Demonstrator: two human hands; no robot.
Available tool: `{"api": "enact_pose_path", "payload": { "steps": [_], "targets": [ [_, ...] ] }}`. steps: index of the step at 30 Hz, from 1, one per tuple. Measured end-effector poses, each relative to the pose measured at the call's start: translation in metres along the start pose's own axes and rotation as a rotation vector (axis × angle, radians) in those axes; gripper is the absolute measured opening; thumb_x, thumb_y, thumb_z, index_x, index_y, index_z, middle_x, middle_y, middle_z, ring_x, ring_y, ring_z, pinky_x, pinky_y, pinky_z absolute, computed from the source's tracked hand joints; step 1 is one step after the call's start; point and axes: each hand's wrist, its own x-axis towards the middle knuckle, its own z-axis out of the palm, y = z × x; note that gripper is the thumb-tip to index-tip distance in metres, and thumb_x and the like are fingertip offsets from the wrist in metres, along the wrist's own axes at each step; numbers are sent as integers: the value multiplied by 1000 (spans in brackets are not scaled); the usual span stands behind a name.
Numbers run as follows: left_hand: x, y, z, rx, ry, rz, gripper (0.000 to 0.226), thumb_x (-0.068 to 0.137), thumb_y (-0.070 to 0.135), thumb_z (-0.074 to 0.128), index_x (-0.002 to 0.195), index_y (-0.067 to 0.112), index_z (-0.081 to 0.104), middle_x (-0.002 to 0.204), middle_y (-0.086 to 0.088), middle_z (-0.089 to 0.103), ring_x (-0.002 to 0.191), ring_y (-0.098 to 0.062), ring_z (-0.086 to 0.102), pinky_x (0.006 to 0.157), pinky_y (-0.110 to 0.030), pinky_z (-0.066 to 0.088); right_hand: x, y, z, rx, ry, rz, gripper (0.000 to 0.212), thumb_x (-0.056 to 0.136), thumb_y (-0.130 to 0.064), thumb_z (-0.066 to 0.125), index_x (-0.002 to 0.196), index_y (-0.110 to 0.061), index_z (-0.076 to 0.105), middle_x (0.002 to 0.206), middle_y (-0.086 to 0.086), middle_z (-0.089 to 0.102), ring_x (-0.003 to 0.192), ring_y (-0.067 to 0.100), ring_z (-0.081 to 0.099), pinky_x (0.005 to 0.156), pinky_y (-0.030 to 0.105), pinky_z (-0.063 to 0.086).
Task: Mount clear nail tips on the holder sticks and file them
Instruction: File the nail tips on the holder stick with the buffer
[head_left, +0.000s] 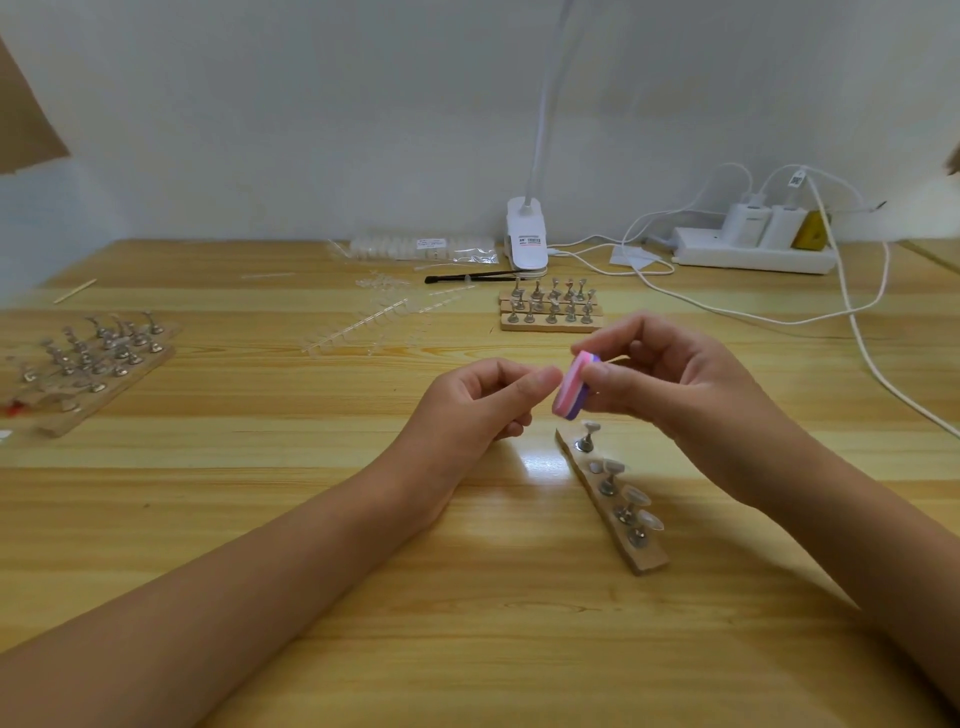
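right hand (670, 374): grasping a small oval pink-and-purple nail file block (570, 388), thumb on one broad face and fingers curled behind it. the block is being held in the air above the pale wooden table (311, 519), its long axis tilting from upper right down to lower left.

left hand (478, 400): fingers are curling inward, with thumb and forefinger pressing together right at the pink face of the block. whether a clear tip is sitting in that pinch cannot be told; nothing transparent is showing there.

a narrow wooden strip (647, 564) carrying a row of metal holder sticks is lying towards the right edge of the table, partly under the right wrist. its long axis is running diagonally from the far left to the near right. clear nail tips (638, 496) are sitting on at least three sticks.

judgement: filing is under way. the strip is lying just below and nearer than the block, so the right hand is the closer one to it, and the left would be crossing over to reach.

a second wooden rack of sticks (550, 312) is standing near the far edge, a third rack (88, 358) at the left edge, and loose clear tip strips (374, 325) are lying between them.
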Motion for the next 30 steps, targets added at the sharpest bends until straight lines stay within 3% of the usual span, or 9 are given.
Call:
{"api": "enact_pose_path", "payload": {
  "steps": [4,8,11,16,19,25,30],
  "targets": [
    [1,-1,1,8,12,-9,16,75,47,74,73,31,76,65,12,58,63,-2,53,66,-15,46,0,1,1,15,66,-36,30,76,-26,70,101,-10,66,91,3,74,87,19,73,79,24,57],
    [-1,0,1,5,12,-1,23,71,52,77,77,31,77,66,12,59,64,-2,54,68,-17,46,0,1,0,-23,-37,21,30,77,-23,70,103,-8,67,94,8,74,88,21,73,78,23,56],
    [-1,1,1,-2,16,1,26,66,54,76,77,30,77,66,11,59,64,-2,54,68,-17,47,1,2,0,21,50,-16,29,77,-23,69,102,-9,67,92,4,74,87,19,73,78,22,56],
    [-2,1,2,11,15,10,27,63,56,76,75,31,76,65,14,61,63,-1,55,67,-16,46,1,1,-2,-25,-47,22,30,79,-23,69,105,-8,67,94,7,74,88,20,73,78,22,56],
    [-2,1,2,39,13,22,25,69,50,78,80,27,75,65,17,63,62,1,55,64,-12,45,1,2,-3,-9,10,-24,29,78,-24,69,104,-11,69,95,6,74,88,18,72,79,21,55],
    [-7,3,4,111,-32,66,26,72,46,73,84,24,75,67,16,64,63,2,54,64,-12,45,0,-5,-10,-126,-185,-1,26,82,-34,67,107,-27,75,102,3,75,98,21,70,83,20,53],
    [-8,5,5,127,-37,86,24,70,49,71,79,26,74,63,18,61,60,3,52,61,-11,43,0,-3,-8,-93,-113,-62,25,85,-28,67,108,-27,75,101,4,75,97,18,70,82,18,53]
  ]
}}
